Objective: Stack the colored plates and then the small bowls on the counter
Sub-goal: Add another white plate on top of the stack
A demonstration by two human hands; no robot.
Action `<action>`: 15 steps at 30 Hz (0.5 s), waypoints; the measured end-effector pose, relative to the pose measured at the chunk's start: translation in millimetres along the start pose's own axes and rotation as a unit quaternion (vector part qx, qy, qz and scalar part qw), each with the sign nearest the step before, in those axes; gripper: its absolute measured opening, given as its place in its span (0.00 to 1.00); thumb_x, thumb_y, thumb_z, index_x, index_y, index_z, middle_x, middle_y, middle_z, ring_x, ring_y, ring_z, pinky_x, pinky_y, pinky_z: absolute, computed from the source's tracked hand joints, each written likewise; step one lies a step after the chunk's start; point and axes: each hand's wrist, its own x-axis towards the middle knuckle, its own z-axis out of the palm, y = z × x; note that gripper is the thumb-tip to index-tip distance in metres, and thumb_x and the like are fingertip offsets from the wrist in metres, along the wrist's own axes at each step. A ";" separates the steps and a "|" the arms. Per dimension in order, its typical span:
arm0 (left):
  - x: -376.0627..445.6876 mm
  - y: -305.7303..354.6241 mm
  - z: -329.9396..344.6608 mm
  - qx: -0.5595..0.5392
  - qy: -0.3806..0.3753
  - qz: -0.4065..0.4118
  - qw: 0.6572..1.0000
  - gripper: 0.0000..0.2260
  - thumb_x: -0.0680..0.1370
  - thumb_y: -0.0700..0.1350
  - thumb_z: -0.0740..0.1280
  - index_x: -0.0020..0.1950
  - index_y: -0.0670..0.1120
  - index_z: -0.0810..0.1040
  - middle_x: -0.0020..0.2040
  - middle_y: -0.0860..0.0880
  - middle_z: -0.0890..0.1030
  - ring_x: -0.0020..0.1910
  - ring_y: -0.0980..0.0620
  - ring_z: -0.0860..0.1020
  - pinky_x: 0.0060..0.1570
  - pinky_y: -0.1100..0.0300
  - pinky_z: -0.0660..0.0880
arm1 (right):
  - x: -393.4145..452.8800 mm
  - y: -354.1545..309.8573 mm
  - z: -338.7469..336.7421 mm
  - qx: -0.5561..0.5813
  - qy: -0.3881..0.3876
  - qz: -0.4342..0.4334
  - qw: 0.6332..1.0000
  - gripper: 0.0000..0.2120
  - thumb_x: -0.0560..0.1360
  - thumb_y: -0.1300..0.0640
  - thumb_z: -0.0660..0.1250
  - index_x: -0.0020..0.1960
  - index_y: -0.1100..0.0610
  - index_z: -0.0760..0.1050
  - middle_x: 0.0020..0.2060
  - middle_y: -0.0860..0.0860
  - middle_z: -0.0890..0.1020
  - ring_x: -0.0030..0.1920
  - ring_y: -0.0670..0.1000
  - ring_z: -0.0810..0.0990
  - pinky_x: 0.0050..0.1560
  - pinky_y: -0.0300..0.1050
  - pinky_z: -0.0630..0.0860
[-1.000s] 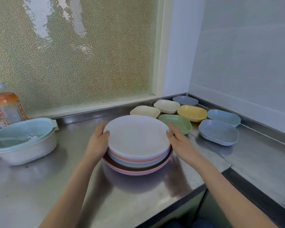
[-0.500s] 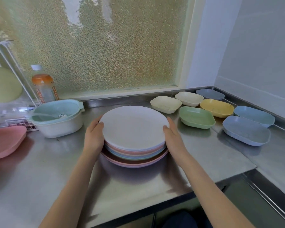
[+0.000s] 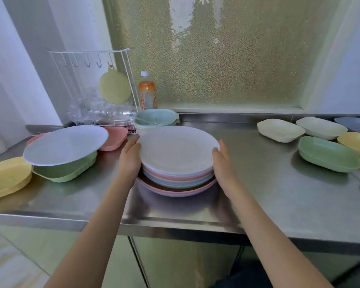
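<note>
A stack of round plates point(image 3: 178, 154), white on top with pink and blue ones below, rests on the steel counter point(image 3: 268, 196). My left hand point(image 3: 130, 157) grips the stack's left side and my right hand point(image 3: 222, 163) its right side. Small squarish bowls lie at the right: a cream bowl point(image 3: 280, 129), a second cream bowl point(image 3: 320, 127), a green bowl point(image 3: 328, 153), a yellow bowl point(image 3: 356, 144) and a grey-blue bowl point(image 3: 355, 124). At the left, a white plate point(image 3: 66, 144) lies tilted on a green dish point(image 3: 66, 171).
A yellow dish point(image 3: 7, 177) sits at the far left and a pink dish point(image 3: 114, 138) behind the white plate. A white wire rack point(image 3: 92, 86), an orange-capped bottle point(image 3: 147, 94) and a mint tub point(image 3: 155, 119) stand by the frosted window. The counter edge runs near me.
The view has swung left, bringing the rack and the left dishes into sight. Both hands stay on the sides of the plate stack, which appears to be in the same spot.
</note>
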 end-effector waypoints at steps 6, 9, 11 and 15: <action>-5.0 10.6 -43.6 0.129 -0.035 0.070 0.989 0.12 0.83 0.46 0.53 0.59 0.51 0.75 0.54 0.53 0.75 0.54 0.54 0.72 0.51 0.63 0.67 | -29.5 -11.0 16.1 -0.318 0.121 -0.155 0.928 0.25 0.82 0.49 0.46 0.75 0.58 0.55 0.71 0.59 0.67 0.72 0.60 0.61 0.72 0.55 0.52; 6.8 8.6 -82.9 0.339 0.070 0.089 0.934 0.18 0.82 0.45 0.54 0.71 0.44 0.68 0.70 0.44 0.70 0.71 0.45 0.64 0.71 0.51 0.56 | -54.6 -23.9 49.3 -0.408 0.110 -0.287 0.860 0.25 0.80 0.47 0.45 0.74 0.57 0.59 0.72 0.56 0.66 0.75 0.57 0.55 0.73 0.57 0.40; 17.7 1.6 -106.3 0.472 0.066 0.080 0.876 0.20 0.81 0.45 0.56 0.74 0.46 0.63 0.75 0.44 0.64 0.76 0.46 0.54 0.73 0.44 0.43 | -70.7 -33.8 80.3 -0.416 0.070 -0.341 0.840 0.24 0.79 0.49 0.50 0.72 0.57 0.64 0.70 0.55 0.70 0.74 0.56 0.57 0.73 0.60 0.42; 37.9 -10.0 -129.0 0.571 0.066 0.036 0.818 0.20 0.80 0.43 0.57 0.73 0.51 0.65 0.74 0.50 0.66 0.77 0.49 0.54 0.72 0.43 0.37 | -97.1 -42.8 136.1 -0.384 -0.004 -0.426 0.819 0.21 0.77 0.53 0.54 0.68 0.56 0.70 0.65 0.53 0.75 0.72 0.55 0.64 0.73 0.60 0.48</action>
